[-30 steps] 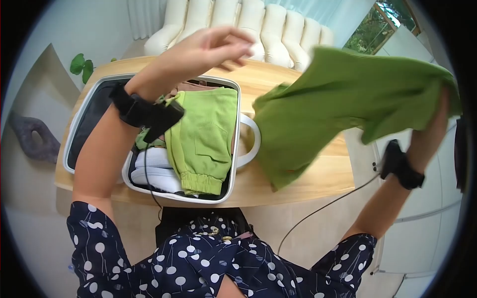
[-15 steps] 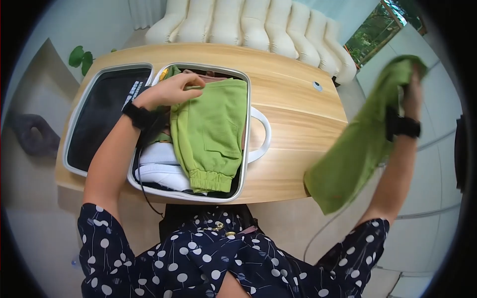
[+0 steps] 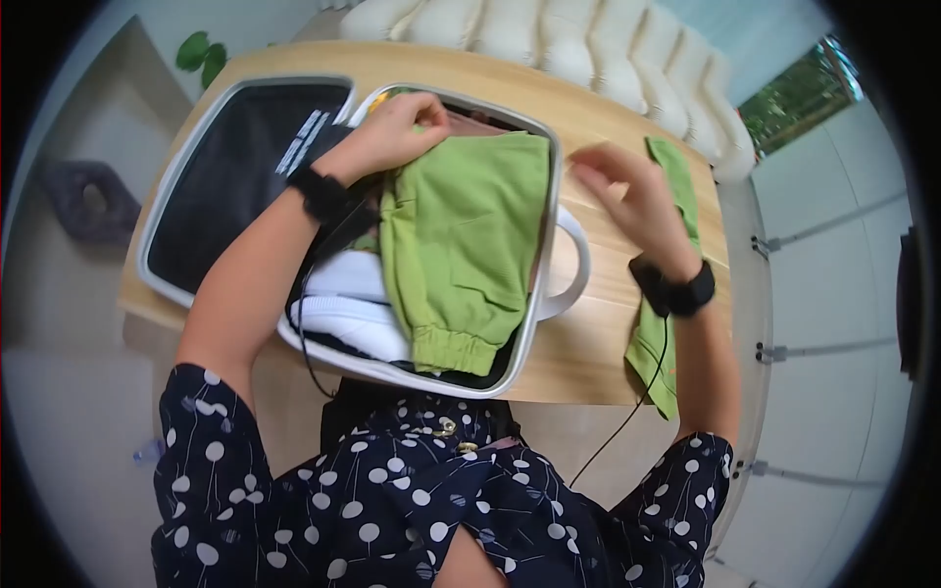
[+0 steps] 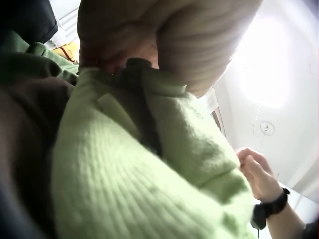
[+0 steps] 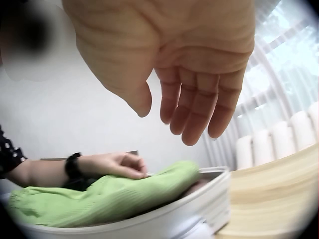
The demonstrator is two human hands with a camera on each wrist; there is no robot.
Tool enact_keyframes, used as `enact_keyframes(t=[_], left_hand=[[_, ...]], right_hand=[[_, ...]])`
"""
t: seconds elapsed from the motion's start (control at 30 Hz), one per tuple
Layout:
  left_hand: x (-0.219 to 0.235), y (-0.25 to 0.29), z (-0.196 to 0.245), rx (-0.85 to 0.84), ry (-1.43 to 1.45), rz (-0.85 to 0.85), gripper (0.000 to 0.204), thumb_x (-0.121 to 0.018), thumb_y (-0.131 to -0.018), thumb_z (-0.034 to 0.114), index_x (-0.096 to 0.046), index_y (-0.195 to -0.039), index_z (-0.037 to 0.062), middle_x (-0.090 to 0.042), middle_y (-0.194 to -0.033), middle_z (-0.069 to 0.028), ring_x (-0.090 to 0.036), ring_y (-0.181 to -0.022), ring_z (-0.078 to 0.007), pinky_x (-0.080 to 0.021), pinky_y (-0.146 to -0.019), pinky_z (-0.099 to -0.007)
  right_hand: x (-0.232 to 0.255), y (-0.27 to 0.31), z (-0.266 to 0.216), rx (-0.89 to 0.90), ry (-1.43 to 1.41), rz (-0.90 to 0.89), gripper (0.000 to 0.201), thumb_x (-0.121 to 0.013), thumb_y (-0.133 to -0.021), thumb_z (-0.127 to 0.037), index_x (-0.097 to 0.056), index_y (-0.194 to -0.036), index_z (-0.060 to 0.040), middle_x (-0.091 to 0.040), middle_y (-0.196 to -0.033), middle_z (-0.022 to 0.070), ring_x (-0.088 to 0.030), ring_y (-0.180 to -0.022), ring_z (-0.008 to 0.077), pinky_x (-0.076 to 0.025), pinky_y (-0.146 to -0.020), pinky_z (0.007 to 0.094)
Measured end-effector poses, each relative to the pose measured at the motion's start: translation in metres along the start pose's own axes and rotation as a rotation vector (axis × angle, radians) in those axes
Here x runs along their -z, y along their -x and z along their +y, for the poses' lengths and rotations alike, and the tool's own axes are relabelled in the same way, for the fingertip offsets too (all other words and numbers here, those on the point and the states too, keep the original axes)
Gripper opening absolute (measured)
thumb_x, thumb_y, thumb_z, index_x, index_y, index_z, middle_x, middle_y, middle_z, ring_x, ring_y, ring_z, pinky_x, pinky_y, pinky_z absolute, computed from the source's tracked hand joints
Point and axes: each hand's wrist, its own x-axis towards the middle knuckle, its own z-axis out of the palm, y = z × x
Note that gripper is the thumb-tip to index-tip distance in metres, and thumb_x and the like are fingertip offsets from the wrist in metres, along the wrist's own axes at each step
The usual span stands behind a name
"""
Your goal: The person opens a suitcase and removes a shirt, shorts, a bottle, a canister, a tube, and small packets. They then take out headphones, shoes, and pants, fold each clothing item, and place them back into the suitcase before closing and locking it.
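Observation:
My left hand pinches the upper left corner of the light green trousers, which lie folded in the open suitcase. Up close in the left wrist view, the ribbed fabric bunches up under that hand, its fingertips partly hidden. My right hand hangs empty over the table, right of the suitcase, and its fingers are loosely bent in the right wrist view. Behind the right wrist, another green garment lies along the table's right end, its middle covered by the arm.
White folded clothes fill the suitcase's near left part, and brownish fabric shows at its far side. The black-lined lid lies open on the left. A white handle sticks out rightward over the wooden table. A cream sofa stands beyond.
My right hand has laid the darker green garment at the table's right end, let go and come back toward the suitcase. My left hand has come down onto the trousers and taken their corner.

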Motion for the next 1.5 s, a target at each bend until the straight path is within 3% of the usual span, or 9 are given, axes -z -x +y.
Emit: enact_keyframes(t=[0.13,0.3,0.67,0.83,0.9,0.97,1.1,1.33,1.5], left_hand=[[0.001,-0.001,-0.001,0.172,0.250,0.004,0.016,-0.061,-0.087,0.016,-0.060,-0.091,0.0010,-0.059,-0.073,0.0027,-0.050,-0.064,-0.0024,-0.042,-0.061,-0.0180],[0.002,0.002,0.012,0.237,0.583,0.111,0.021,-0.060,-0.090,0.018,-0.056,-0.104,0.0024,-0.064,-0.079,-0.0015,-0.057,-0.071,-0.0036,-0.045,-0.063,-0.0176],[-0.002,0.001,0.007,0.334,0.738,0.086,0.027,-0.059,-0.091,0.017,-0.053,-0.110,0.0001,-0.066,-0.092,-0.0076,-0.062,-0.082,-0.0085,-0.051,-0.068,-0.0214],[-0.004,-0.001,-0.004,0.373,0.808,0.107,0.027,-0.059,-0.091,0.019,-0.053,-0.111,0.0006,-0.064,-0.094,-0.0071,-0.060,-0.081,-0.0084,-0.051,-0.068,-0.0215],[-0.006,-0.001,-0.007,0.398,0.765,0.104,0.029,-0.058,-0.091,0.024,-0.055,-0.110,0.0019,-0.062,-0.093,-0.0043,-0.058,-0.078,-0.0076,-0.050,-0.068,-0.0220],[-0.004,0.000,-0.005,0.399,0.728,0.084,0.030,-0.058,-0.091,0.026,-0.056,-0.109,0.0025,-0.062,-0.094,-0.0034,-0.058,-0.079,-0.0077,-0.049,-0.069,-0.0218],[-0.003,0.003,-0.004,0.401,0.641,0.046,0.032,-0.057,-0.092,0.032,-0.057,-0.107,0.0047,-0.061,-0.094,-0.0011,-0.057,-0.083,-0.0077,-0.047,-0.072,-0.0209],[-0.006,0.004,-0.005,0.345,0.509,0.041,0.028,-0.055,-0.093,0.027,-0.059,-0.110,0.0050,-0.061,-0.094,-0.0009,-0.056,-0.084,-0.0079,-0.046,-0.072,-0.0210],[-0.002,0.002,-0.002,0.309,0.371,0.061,0.022,-0.054,-0.093,0.020,-0.060,-0.108,0.0054,-0.062,-0.097,-0.0010,-0.056,-0.088,-0.0082,-0.046,-0.073,-0.0216]], right_hand=[[-0.057,0.021,-0.069,0.283,0.156,-0.349,0.037,-0.069,-0.076,-0.041,-0.059,-0.080,-0.0056,-0.059,-0.074,0.0090,-0.062,-0.068,0.0257,-0.049,-0.060,0.0358],[-0.072,0.036,-0.095,0.300,0.381,-0.485,0.062,-0.070,-0.068,-0.055,-0.054,-0.098,-0.0030,-0.054,-0.080,0.0099,-0.059,-0.070,0.0254,-0.046,-0.064,0.0345],[-0.080,0.051,-0.096,0.332,0.422,-0.286,0.022,-0.064,-0.066,-0.013,-0.046,-0.078,-0.0044,-0.049,-0.068,0.0072,-0.057,-0.062,0.0211,-0.045,-0.054,0.0323],[-0.016,0.040,-0.070,0.016,0.046,-0.002,0.018,-0.054,-0.083,-0.012,-0.055,-0.097,-0.0010,-0.059,-0.084,0.0126,-0.059,-0.072,0.0197,-0.046,-0.062,0.0290],[0.025,0.052,-0.031,0.065,0.458,0.536,0.025,-0.057,-0.084,-0.009,-0.053,-0.107,0.0001,-0.056,-0.103,0.0150,-0.056,-0.093,0.0242,-0.047,-0.074,0.0299],[0.053,0.054,-0.030,0.128,0.084,1.036,0.031,-0.057,-0.089,-0.016,-0.052,-0.114,0.0010,-0.057,-0.112,0.0156,-0.056,-0.102,0.0260,-0.046,-0.083,0.0314],[0.134,0.087,-0.044,0.291,-0.080,1.310,0.031,-0.057,-0.088,-0.018,-0.053,-0.112,0.0006,-0.058,-0.109,0.0146,-0.057,-0.098,0.0243,-0.047,-0.081,0.0312],[0.208,0.138,-0.067,0.258,-0.155,1.139,0.031,-0.057,-0.087,-0.022,-0.055,-0.109,0.0000,-0.060,-0.103,0.0128,-0.059,-0.092,0.0214,-0.049,-0.077,0.0309],[0.205,0.125,-0.013,-0.173,-0.167,0.760,0.031,-0.054,-0.089,-0.027,-0.057,-0.105,-0.0011,-0.061,-0.098,0.0100,-0.060,-0.087,0.0174,-0.050,-0.073,0.0293]])
